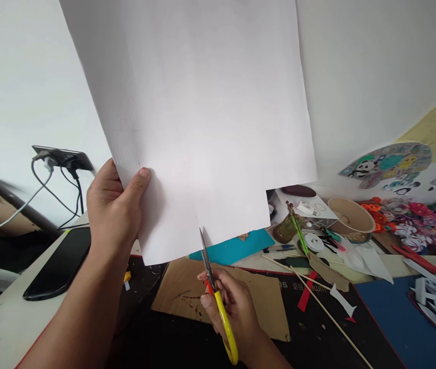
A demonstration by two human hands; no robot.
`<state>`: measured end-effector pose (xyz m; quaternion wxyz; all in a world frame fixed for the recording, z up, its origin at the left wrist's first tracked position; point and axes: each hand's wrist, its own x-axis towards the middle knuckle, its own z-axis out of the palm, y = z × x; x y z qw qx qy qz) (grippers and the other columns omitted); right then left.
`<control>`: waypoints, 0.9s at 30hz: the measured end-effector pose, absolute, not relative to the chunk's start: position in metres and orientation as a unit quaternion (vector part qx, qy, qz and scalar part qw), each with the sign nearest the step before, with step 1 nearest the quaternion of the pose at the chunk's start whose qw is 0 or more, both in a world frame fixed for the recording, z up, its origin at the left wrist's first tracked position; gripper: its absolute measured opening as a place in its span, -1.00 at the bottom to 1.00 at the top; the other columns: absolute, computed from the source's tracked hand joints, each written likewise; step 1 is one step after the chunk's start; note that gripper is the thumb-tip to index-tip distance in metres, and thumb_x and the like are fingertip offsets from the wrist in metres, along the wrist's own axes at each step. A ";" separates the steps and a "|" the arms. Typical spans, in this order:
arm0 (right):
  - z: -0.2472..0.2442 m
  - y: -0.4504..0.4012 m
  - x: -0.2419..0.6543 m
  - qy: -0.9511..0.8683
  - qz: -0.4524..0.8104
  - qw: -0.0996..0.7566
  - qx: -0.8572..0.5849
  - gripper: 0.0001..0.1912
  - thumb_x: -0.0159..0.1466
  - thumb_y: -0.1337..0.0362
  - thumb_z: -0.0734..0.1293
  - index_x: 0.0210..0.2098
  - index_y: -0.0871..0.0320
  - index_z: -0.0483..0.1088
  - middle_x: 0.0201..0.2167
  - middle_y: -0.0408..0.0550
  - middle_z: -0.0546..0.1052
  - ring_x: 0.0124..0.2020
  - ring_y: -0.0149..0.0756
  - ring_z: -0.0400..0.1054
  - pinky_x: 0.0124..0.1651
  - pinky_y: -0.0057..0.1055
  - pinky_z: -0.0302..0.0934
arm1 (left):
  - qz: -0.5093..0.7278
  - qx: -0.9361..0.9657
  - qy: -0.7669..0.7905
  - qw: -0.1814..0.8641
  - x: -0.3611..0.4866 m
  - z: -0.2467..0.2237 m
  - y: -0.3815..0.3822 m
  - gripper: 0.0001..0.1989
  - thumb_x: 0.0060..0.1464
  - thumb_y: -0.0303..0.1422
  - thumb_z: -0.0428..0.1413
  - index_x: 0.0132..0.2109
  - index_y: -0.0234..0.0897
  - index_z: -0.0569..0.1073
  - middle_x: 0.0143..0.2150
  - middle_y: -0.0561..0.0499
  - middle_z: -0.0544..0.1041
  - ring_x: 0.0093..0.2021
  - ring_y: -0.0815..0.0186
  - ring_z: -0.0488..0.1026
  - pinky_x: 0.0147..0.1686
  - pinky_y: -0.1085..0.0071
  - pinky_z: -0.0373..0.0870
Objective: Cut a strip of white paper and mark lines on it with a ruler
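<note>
White sheet [202, 128], long axis near-upright, pinched by left fingers [140, 178], scissors [223, 318] in right fingers [230, 281]

1. I count two bare hands: one left hand [116, 205], one right hand [236, 307].
2. One white sheet [210, 128] and one pair of scissors [223, 320].
3. One flat cardboard piece [260, 302], one teal sheet [236, 246].
4. Two thin wooden sticks [331, 319] that I can make out.
5. Two loose red pieces [307, 292] on one black mat [156, 343].
6. One dark blue mat [398, 307].
7. One black phone-like slab [62, 269].
8. One power outlet panel [81, 160], at least two plugs [72, 166] in it.
9. One tan bowl [350, 215].
10. Many flower shapes [413, 230]; they crowd together too closely for me to count.
</note>
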<state>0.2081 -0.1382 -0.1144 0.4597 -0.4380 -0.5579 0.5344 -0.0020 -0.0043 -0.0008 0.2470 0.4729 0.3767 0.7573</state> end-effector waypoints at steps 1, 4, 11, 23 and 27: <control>-0.114 -0.138 0.208 -0.560 0.532 0.458 -0.440 -0.52 0.39 -0.11 0.46 0.03 0.17 0.60 -0.41 -0.18 0.32 -0.50 -0.44 0.04 -0.47 -0.45 0.02 | 0.758 0.473 0.376 0.247 -0.002 -0.001 -0.004 -0.75 0.15 -0.31 0.41 0.00 -0.12 0.71 -0.03 -0.01 0.73 -0.15 0.27 0.63 -0.16 0.39 0.56; -0.113 -0.137 0.207 -0.566 0.526 0.457 -0.441 -0.56 0.39 -0.07 0.46 0.01 0.17 0.60 -0.46 -0.21 0.28 -0.51 -0.43 0.05 -0.46 -0.45 0.03 | 0.757 0.473 0.377 0.247 -0.002 -0.001 -0.005 -0.75 0.15 -0.31 0.41 -0.01 -0.12 0.71 -0.03 -0.01 0.73 -0.15 0.27 0.62 -0.17 0.39 0.56; -0.112 -0.137 0.207 -0.581 0.504 0.458 -0.445 -0.61 0.40 -0.04 0.45 -0.01 0.15 0.60 -0.49 -0.20 0.31 -0.52 -0.41 0.10 -0.48 -0.45 0.07 | 0.757 0.475 0.377 0.242 -0.002 0.000 -0.005 -0.75 0.15 -0.30 0.41 -0.01 -0.13 0.70 -0.05 -0.01 0.72 -0.15 0.27 0.62 -0.16 0.41 0.54; -0.115 -0.138 0.209 -0.582 0.499 0.477 -0.430 -0.54 0.39 -0.10 0.47 0.03 0.15 0.60 -0.46 -0.20 0.33 -0.51 -0.43 0.11 -0.48 -0.47 0.09 | 0.756 0.475 0.384 0.233 -0.002 0.000 -0.007 -0.76 0.15 -0.31 0.41 -0.02 -0.13 0.71 -0.07 -0.01 0.72 -0.18 0.29 0.59 -0.20 0.43 0.52; -0.119 -0.139 0.210 -0.568 0.527 0.482 -0.408 -0.48 0.35 -0.14 0.52 0.08 0.12 0.58 -0.43 -0.18 0.37 -0.52 -0.44 0.16 -0.49 -0.50 0.14 | 0.756 0.476 0.387 0.228 -0.002 0.000 -0.006 -0.77 0.14 -0.30 0.41 -0.03 -0.12 0.71 -0.07 -0.02 0.72 -0.17 0.27 0.61 -0.21 0.41 0.55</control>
